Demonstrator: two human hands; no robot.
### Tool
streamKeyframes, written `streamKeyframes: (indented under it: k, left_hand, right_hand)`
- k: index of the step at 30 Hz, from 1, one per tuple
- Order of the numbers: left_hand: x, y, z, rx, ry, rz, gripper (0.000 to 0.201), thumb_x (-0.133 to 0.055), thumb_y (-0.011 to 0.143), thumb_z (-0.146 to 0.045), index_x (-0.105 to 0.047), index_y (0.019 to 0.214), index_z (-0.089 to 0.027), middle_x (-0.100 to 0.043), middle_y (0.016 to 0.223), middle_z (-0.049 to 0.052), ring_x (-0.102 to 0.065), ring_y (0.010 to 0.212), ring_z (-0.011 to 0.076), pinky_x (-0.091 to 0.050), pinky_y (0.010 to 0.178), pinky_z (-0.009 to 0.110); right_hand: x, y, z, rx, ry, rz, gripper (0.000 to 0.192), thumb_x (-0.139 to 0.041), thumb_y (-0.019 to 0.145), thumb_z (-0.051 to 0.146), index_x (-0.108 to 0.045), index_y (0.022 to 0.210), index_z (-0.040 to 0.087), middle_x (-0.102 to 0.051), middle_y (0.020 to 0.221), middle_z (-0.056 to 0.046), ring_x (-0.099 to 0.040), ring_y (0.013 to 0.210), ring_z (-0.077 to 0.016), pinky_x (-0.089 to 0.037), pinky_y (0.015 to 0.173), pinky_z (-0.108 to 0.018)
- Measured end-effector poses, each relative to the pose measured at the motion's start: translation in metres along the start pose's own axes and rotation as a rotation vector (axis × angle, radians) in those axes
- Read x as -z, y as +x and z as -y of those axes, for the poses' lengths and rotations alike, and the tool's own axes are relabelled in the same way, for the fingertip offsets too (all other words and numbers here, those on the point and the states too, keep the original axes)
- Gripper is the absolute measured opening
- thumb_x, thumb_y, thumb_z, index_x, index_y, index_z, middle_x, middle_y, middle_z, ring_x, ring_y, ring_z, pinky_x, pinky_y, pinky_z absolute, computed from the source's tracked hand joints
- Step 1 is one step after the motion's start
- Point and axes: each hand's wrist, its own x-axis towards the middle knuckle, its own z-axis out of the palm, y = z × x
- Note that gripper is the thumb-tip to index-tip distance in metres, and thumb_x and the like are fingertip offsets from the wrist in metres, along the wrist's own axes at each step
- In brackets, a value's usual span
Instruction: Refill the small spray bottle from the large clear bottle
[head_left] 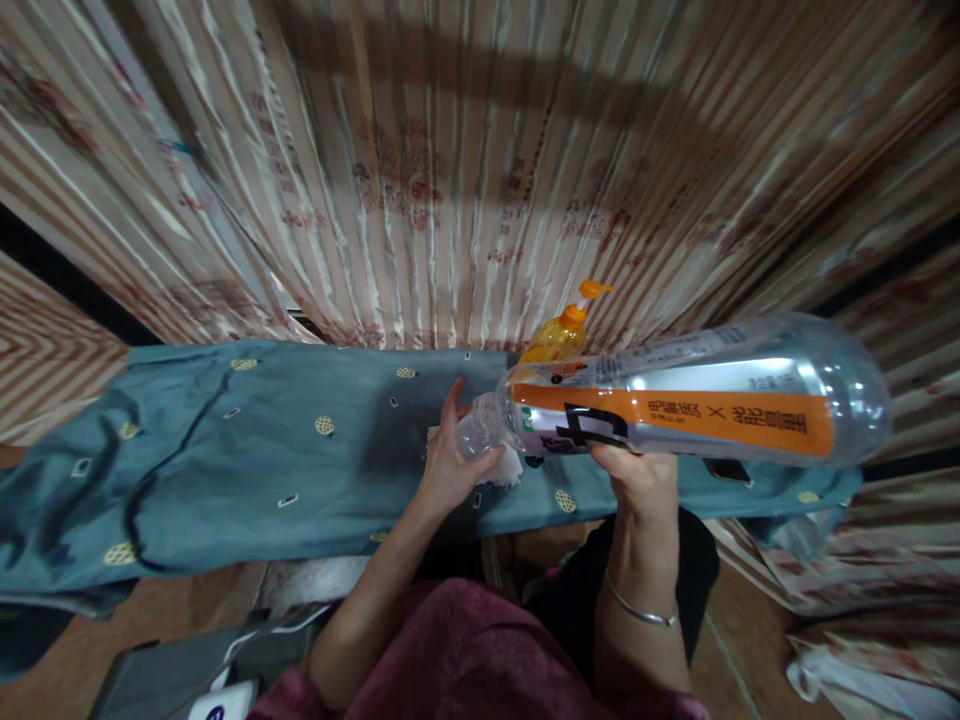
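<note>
— Well, what have the hands got?
— Right hand (pixel 637 478) grips the bottle (pixel 675 405) from below, held level above the cloth (pixel 247 450). Left hand (pixel 450 455) wraps its neck end, over a white tissue (pixel 510 466).
— And behind?
— An orange pump bottle (pixel 561 335), then the striped curtain (pixel 420 170).

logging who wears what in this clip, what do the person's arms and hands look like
Both forearms are bare, with no gloves on either hand. The right wrist carries a thin silver bangle. The left hand and right hand show no rings that I can make out. A dark red, fuzzy garment shows near the elbows.
</note>
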Motion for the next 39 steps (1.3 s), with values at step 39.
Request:
streamKeyframes:
  k: [39]
  left_hand:
    - [-0.0022,-0.0007,0.0016,-0.005,-0.069,0.009,0.099,-0.078,0.072,-0.024,-0.023,0.154,-0.020,-0.071,0.124,0.009,-0.070,0.112,0.0245,-0.054,0.103,0.042]
  right_hand:
    - [0.0053,0.0081,0.0044,0.057,-0.078,0.081,0.046,-0.091,0.058,0.051,-0.079,0.092,0.024,-0.080,0.092,-0.005,-0.076,0.094,-0.0319,-0.057,0.101,-0.053]
